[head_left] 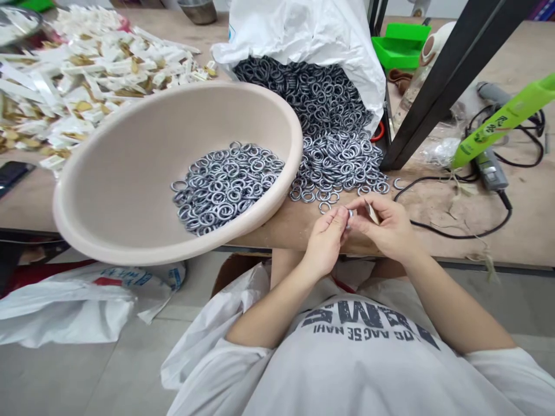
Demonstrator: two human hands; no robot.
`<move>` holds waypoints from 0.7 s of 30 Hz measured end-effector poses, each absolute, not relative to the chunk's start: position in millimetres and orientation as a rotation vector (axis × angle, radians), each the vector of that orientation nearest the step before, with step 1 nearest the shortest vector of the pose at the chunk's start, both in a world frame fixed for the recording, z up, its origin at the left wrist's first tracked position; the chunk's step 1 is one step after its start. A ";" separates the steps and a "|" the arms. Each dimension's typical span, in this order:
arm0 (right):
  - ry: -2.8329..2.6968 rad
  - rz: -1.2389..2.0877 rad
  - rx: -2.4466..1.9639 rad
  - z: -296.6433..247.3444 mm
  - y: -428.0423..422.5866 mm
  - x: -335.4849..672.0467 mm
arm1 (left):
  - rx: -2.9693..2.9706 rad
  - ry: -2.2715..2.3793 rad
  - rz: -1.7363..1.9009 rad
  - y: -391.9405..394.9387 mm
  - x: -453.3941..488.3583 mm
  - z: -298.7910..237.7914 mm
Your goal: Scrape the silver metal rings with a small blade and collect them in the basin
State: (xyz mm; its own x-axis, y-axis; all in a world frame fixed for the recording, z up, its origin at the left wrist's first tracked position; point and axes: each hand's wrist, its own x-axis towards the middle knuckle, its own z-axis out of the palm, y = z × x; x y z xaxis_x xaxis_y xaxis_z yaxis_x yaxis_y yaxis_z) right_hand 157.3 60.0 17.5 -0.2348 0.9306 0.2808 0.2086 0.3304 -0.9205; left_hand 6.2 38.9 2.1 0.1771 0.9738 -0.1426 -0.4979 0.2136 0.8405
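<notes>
My left hand point(326, 238) and my right hand point(385, 224) meet at the table's front edge, fingers pinched together. Between their fingertips is a small metal ring point(350, 214). My right hand also holds a small tan tag point(372, 212) sticking up between its fingers. Just beyond the hands lies a heap of grey metal rings point(333, 156) spilling from a white sack point(303, 34). To the left, a beige plastic basin point(121, 185) overhangs the table edge and holds several more rings point(225, 185).
A pile of white and tan tags point(78, 75) covers the far left of the table. A black post point(437, 86) leans at the right, with a green tool point(503, 121), cables point(459, 231) and a green tray point(401, 43) beyond. White bags point(78, 300) lie on the floor.
</notes>
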 end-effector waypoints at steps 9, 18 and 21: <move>-2.151 0.582 -1.098 27.7 37.8 156.5 | 0.629 0.846 1.209 35.8 7.0 5.7; -2.179 0.584 -1.160 20.8 40.5 156.7 | 0.685 0.860 1.206 34.0 7.4 0.6; -2.058 0.537 -1.439 14.8 57.6 167.5 | 0.793 0.822 1.102 26.7 4.6 -2.0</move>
